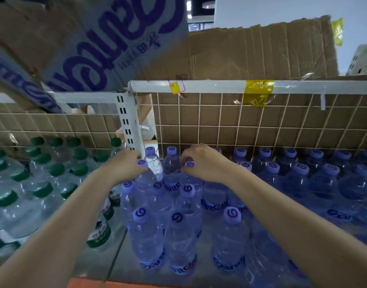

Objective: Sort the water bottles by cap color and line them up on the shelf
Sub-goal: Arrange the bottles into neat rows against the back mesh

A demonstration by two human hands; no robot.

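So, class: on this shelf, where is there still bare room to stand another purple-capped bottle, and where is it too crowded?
Bare shelf shows at the front, between the green-capped bottles and the purple-capped bottles. A smaller patch lies by the front-right purple bottle. Both back rows are crowded.
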